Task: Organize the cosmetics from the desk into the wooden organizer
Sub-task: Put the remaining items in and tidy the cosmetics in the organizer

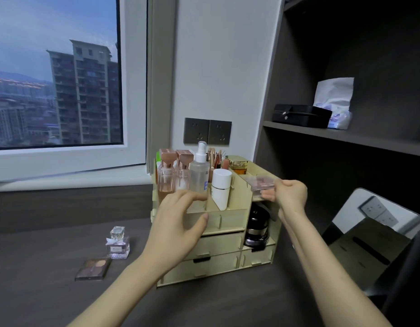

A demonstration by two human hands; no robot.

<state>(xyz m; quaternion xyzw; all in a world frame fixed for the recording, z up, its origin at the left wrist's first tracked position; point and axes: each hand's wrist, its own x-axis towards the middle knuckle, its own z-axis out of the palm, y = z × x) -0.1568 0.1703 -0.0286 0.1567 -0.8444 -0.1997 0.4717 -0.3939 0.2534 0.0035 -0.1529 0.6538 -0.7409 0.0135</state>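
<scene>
Holding a clear compact (263, 182) in the right hand (289, 195) over the organizer (228, 253)

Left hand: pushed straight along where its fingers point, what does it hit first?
Probably the clear spray bottle in the wooden organizer: the left hand points its fingers up and right at its base. The white bottle stands just right of that line. Depth is unclear from one view.
</scene>
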